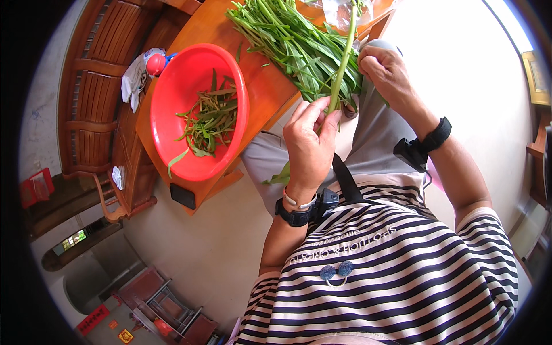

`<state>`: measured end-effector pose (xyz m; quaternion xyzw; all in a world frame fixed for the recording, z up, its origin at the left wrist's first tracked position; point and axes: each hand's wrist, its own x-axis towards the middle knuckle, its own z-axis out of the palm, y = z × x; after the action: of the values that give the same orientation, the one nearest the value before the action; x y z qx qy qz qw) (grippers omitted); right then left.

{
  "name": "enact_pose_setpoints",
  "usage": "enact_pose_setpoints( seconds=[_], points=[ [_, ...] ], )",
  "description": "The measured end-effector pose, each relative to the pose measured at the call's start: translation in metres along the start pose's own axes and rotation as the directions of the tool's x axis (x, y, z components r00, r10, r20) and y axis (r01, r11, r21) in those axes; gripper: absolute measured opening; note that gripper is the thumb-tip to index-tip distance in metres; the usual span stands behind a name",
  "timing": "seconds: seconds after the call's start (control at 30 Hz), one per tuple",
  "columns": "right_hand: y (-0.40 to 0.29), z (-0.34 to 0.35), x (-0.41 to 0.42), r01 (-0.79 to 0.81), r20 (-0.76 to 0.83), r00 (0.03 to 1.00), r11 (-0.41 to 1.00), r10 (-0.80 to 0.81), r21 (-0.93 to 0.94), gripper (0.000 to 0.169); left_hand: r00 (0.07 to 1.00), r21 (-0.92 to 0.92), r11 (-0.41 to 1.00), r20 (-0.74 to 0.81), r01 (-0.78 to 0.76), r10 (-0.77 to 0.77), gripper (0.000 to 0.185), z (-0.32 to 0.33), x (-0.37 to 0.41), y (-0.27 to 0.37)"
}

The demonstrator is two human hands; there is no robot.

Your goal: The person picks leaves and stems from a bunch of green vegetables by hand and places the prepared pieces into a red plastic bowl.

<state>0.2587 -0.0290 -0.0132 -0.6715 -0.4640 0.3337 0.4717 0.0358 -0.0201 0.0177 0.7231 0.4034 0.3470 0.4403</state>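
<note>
My left hand [310, 138] pinches the lower end of a thick pale-green stem [343, 64] between thumb and fingers. The stem slants up in front of a large heap of leafy greens, seemingly water spinach [297, 47], on the wooden table [276, 90]. To the right of the stem, my right hand [384, 71] is curled closed, and a green leaf [383, 100] pokes out from beneath it. A red plastic basin [170, 125] stands left of the heap, with plucked leaves [211, 120] inside. Another leaf [279, 174] shows beside my left wrist, over my lap.
A black phone [183, 196] lies at the table's near corner. Clear plastic bags [340, 13] are at the far end. Beyond the basin stands a carved wooden bench [92, 90] bearing a white printed bag [134, 82]. A folded brown chair [166, 302] is at lower left.
</note>
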Motion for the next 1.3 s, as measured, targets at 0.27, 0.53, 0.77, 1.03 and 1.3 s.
enact_pose_setpoints(
  seconds=[0.27, 0.53, 0.77, 1.03, 1.3],
  points=[
    [-0.025, -0.048, 0.011, 0.287, -0.267, 0.898, 0.926, -0.349, -0.245, 0.013, 0.963, -0.152, 0.951, 0.019, 0.268, -0.268, 0.024, -0.017, 0.002, -0.028],
    [-0.076, 0.0, -0.015, 0.108, 0.009, 0.993, 0.956, -0.114, 0.272, 0.016, 0.903, -0.386, 0.819, 0.117, 0.426, -0.414, 0.022, -0.027, -0.003, -0.05],
    [-0.118, 0.05, -0.022, 0.272, 0.003, 0.958, 0.916, -0.285, 0.297, 0.015, 0.899, -0.613, 0.679, 0.125, 0.403, -0.421, 0.025, -0.048, -0.008, -0.06],
    [-0.135, 0.098, 0.0, 0.446, 0.069, 0.865, 0.824, -0.497, 0.35, 0.019, 0.736, -0.673, 0.732, -0.549, -0.107, -0.396, 0.024, -0.125, -0.012, -0.027],
    [-0.074, 0.207, 0.004, 0.759, 0.592, 0.541, 0.65, -0.597, -0.037, 0.067, 0.704, -0.579, 0.796, -0.64, -0.178, -0.308, 0.021, -0.175, -0.026, -0.003]
  ],
)
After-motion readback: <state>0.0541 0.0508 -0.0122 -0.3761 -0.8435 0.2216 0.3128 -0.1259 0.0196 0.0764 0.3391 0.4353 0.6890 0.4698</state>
